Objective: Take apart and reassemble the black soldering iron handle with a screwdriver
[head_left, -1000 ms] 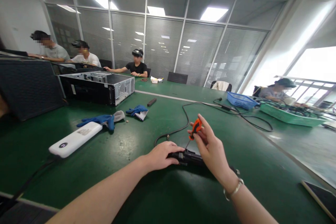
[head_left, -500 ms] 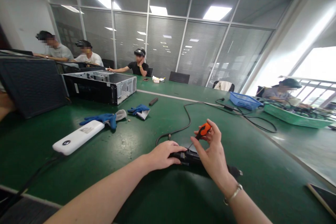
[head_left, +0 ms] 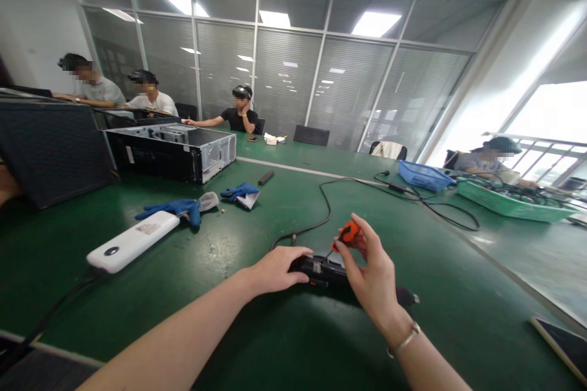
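Note:
A long black corded hand tool [head_left: 337, 273] lies on the green table, its metal tip pointing right. My left hand [head_left: 279, 267] is closed around its left end, thumb on the near side and fingers on top. In my right hand [head_left: 370, 263] is an orange and black screwdriver [head_left: 346, 236], pinched by the handle between thumb and fingers. The screwdriver's shaft slants down to the tool's upper side; what its tip touches is too small to make out. My right wrist and palm hide part of the tool's right half.
Left lie a white power bank-like device [head_left: 132, 242], blue gloves [head_left: 195, 211] and an open computer case [head_left: 174, 149]. A black cable [head_left: 329, 201] curves behind the tool. Blue [head_left: 424, 176] and green [head_left: 513, 200] baskets stand right, a phone [head_left: 562, 339] near right. Several people sit around the table.
The screwdriver's handle has dropped slightly and tilted further left in my right hand. My left hand has shifted a little left with the tool's end, uncovering more of its body.

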`<state>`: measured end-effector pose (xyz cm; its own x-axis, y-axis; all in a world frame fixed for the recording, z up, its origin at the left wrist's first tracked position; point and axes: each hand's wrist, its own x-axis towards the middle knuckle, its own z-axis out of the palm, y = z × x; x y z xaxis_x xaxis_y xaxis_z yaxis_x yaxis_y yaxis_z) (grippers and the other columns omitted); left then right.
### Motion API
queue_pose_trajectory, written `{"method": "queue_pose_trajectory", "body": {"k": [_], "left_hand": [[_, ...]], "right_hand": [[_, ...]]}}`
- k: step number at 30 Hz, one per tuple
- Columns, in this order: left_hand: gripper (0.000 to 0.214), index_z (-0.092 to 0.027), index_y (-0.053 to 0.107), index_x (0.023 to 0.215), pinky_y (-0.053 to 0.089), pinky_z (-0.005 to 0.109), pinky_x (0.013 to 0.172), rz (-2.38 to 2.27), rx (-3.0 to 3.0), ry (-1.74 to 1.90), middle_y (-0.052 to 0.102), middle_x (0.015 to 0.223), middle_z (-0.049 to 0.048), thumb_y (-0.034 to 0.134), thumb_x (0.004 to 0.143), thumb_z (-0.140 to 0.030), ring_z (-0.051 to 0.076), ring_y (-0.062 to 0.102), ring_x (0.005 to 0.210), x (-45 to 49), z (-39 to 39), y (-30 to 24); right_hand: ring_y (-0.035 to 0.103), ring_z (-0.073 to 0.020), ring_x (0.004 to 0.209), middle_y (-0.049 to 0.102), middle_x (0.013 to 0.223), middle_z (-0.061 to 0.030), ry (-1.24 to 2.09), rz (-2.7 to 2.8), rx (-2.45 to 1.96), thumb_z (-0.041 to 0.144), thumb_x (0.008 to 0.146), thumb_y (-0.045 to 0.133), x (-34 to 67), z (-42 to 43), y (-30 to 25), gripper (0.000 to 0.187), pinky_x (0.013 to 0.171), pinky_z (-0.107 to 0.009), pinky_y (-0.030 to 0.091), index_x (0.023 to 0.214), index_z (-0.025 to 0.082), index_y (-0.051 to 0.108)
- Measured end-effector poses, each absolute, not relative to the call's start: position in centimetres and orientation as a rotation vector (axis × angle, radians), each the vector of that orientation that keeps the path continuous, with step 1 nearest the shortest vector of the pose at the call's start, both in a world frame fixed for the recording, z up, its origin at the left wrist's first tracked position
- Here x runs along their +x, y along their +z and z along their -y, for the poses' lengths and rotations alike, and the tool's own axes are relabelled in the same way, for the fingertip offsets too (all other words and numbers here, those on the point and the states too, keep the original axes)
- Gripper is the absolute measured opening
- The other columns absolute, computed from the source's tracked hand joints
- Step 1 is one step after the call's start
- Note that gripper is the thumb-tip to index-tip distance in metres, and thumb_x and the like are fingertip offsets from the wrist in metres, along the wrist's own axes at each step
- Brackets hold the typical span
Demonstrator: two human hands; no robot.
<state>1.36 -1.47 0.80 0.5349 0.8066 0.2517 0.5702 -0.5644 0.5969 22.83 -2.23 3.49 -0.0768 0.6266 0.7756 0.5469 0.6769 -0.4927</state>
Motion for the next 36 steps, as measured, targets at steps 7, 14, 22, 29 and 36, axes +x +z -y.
{"method": "queue_pose_trajectory", "body": {"k": [7,14,22,29,36], "left_hand": [[0.045,-0.02,0.061,0.12,0.047,0.033,0.092,-1.114,2.33,0.727,0.069,0.115,0.0069,0.074,0.078,-0.028,0.025,0.065,0.104,1.4,1.4,0.8],[0.045,-0.02,0.062,0.12,0.047,0.032,0.09,-1.099,2.326,0.742,0.069,0.114,0.0068,0.075,0.077,-0.027,0.025,0.065,0.104,1.4,1.2,0.4],[0.047,-0.02,0.064,0.117,0.047,0.03,0.086,-1.09,2.28,0.765,0.071,0.108,0.0049,0.078,0.072,-0.025,0.024,0.066,0.098,1.4,1.1,0.2],[0.047,-0.019,0.066,0.112,0.047,0.027,0.083,-1.054,2.214,0.841,0.071,0.102,0.0029,0.081,0.068,-0.021,0.022,0.066,0.093,1.6,1.1,0.0],[0.038,-0.016,0.067,0.106,0.048,0.026,0.079,-0.994,2.233,0.865,0.071,0.097,0.0019,0.078,0.072,-0.027,0.021,0.065,0.088,1.6,0.7,-0.6]], "right_hand": [[0.067,-0.0218,0.091,0.064,0.11,-0.0094,-0.026,1.766,-0.945,0.03,0.088,0.061,22.7,2.2,3.5,0.056,0.082,-0.041,0.057,0.14,0.025,0.041],[0.069,-0.0193,0.096,0.061,0.121,-0.0096,0.172,1.781,-0.884,0.023,0.093,0.051,22.3,2.4,3.5,0.06,0.086,-0.039,0.058,0.147,0.027,0.027],[0.07,-0.0213,0.086,0.067,0.102,-0.0056,-0.113,1.636,-0.746,0.016,0.082,0.069,22.8,2.4,3.1,0.066,0.08,-0.043,0.06,0.14,0.029,0.041],[0.068,-0.0185,0.095,0.065,0.108,-0.005,0.074,1.787,-0.414,-0.001,0.082,0.06,20.7,4.4,2.4,0.069,0.076,-0.037,0.061,0.138,0.034,0.039],[0.067,-0.0193,0.096,0.067,0.107,-0.0082,0.015,1.973,-0.532,0.01,0.09,0.054,19.4,3.8,1.4,0.039,0.079,-0.034,0.06,0.125,0.025,0.051]]}}
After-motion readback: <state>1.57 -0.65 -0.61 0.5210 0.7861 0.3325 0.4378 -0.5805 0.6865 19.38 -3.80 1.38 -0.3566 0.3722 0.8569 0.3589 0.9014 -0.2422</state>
